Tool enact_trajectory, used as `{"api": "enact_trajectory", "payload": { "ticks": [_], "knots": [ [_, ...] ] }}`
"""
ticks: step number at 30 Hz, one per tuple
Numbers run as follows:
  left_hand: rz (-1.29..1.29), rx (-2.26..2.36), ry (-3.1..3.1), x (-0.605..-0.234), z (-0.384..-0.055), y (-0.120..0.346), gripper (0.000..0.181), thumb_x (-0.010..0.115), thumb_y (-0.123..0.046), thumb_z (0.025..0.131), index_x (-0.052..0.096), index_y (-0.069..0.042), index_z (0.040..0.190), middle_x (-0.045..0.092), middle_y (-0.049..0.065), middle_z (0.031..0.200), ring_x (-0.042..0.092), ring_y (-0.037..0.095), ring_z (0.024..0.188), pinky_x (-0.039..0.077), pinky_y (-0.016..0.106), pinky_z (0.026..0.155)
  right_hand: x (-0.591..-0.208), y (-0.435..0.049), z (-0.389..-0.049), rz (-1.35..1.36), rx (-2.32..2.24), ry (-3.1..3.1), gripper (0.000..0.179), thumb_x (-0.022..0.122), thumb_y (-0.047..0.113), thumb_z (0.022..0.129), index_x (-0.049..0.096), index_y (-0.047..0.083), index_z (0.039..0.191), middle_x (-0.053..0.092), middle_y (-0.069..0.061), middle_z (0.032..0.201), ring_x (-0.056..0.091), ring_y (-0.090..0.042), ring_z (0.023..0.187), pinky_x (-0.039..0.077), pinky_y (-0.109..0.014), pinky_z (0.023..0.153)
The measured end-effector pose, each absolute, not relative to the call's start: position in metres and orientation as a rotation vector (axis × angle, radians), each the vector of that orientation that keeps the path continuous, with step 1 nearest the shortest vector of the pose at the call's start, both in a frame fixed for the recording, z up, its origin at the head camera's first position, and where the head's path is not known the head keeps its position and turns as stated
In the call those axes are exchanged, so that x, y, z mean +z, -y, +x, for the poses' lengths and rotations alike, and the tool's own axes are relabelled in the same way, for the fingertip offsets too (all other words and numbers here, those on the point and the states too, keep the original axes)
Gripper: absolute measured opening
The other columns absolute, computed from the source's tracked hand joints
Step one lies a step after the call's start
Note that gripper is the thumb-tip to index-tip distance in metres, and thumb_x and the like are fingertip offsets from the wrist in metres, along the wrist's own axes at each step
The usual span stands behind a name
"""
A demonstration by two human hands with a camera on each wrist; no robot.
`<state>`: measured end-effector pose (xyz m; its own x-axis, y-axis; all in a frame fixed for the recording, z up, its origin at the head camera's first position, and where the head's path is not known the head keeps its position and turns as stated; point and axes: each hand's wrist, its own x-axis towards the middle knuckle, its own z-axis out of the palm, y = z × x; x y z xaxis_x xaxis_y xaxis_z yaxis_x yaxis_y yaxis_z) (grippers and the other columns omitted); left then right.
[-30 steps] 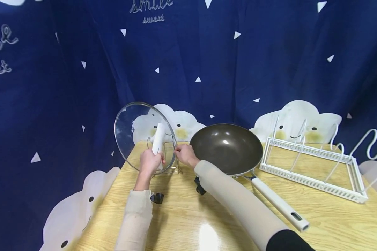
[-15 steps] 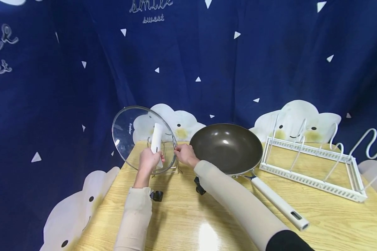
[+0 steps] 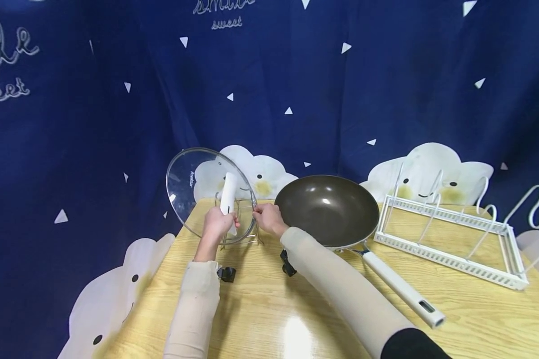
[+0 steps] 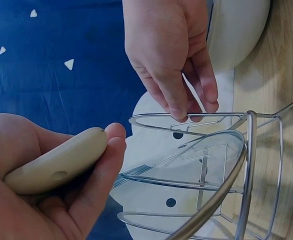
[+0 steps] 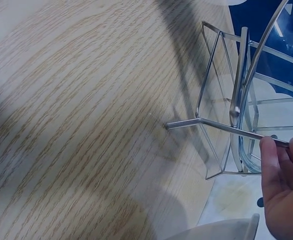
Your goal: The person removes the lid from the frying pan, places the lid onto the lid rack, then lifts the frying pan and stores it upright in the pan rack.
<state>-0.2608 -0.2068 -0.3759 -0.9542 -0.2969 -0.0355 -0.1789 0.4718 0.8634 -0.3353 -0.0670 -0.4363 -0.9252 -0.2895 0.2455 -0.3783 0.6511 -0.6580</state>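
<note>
Glass lid [image 3: 206,192] half seated upright in wire rack [image 3: 240,227] on bench [image 3: 269,309], handle clasped in left hand [image 3: 217,225], right hand [image 3: 266,218] pinching rack wire; letting go left.

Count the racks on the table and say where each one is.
2. A small wire rack sits at the table's left, held by the right hand; a long white rack sits at the right, beside the pan.
</note>
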Motion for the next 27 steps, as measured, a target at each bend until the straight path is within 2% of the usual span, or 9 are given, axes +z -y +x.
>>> {"api": "enact_trajectory", "payload": {
  "ticks": [10,17,23,27],
  "knots": [
    [0.414,-1.493,2.574,-0.376,-0.27,0.194,0.017,0.059,-0.01,0.087,0.06,0.004,0.097,0.068,0.011,0.076,0.063,0.015,0.058,0.053,0.031,0.063,-0.437,0.064,-0.336,0.521,1.168,2.764,0.017,0.058,0.016,0.094,0.072,0.011,0.087,0.065,0.003,0.071,0.053,-0.012,0.059,0.041,-0.025,0.057],
    [0.441,-1.513,2.59,-0.38,-0.271,0.199,0.019,0.057,-0.009,0.089,0.058,0.006,0.102,0.068,0.015,0.079,0.064,0.017,0.061,0.05,0.027,0.057,-0.44,0.069,-0.332,0.586,1.147,2.783,0.017,0.057,0.017,0.095,0.071,0.012,0.085,0.059,0.003,0.066,0.047,-0.012,0.053,0.037,-0.024,0.052],
    [0.383,-1.485,2.601,-0.377,-0.274,0.198,0.017,0.058,-0.009,0.088,0.061,0.005,0.096,0.068,0.015,0.078,0.068,0.027,0.068,0.051,0.028,0.059,-0.44,0.068,-0.335,0.537,1.133,2.786,0.018,0.057,0.019,0.095,0.073,0.012,0.088,0.062,0.002,0.069,0.049,-0.014,0.057,0.038,-0.025,0.055],
    [0.385,-1.467,2.6,-0.377,-0.275,0.195,0.017,0.056,-0.009,0.087,0.062,0.006,0.094,0.068,0.014,0.073,0.068,0.032,0.074,0.054,0.034,0.064,-0.441,0.065,-0.337,0.534,1.115,2.788,0.017,0.057,0.02,0.095,0.072,0.014,0.09,0.063,0.002,0.072,0.05,-0.013,0.056,0.039,-0.025,0.053]
  ]
}}
